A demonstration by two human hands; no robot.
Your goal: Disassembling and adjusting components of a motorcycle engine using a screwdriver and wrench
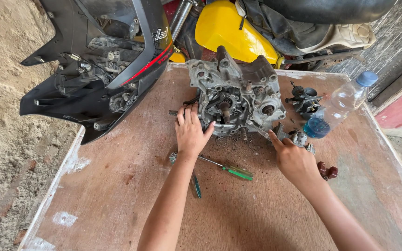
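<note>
A grey metal engine case (238,95) with gears and a shaft stands on the wooden table (117,195) near its far edge. My left hand (190,131) lies flat against the case's lower left side, fingers together. My right hand (293,159) is by the case's lower right corner, closed around a metal tool (262,133) whose tip touches the case. A green-handled screwdriver (231,170) lies on the table between my forearms, and a second green tool (196,185) is half hidden under my left arm.
A carburettor (304,98) and a clear bottle with blue liquid (338,106) sit at the right. A small dark red part (327,171) lies beside my right wrist. Black motorcycle fairing (103,60) overhangs the left corner; a yellow tank (231,30) is behind. Sandy ground lies left.
</note>
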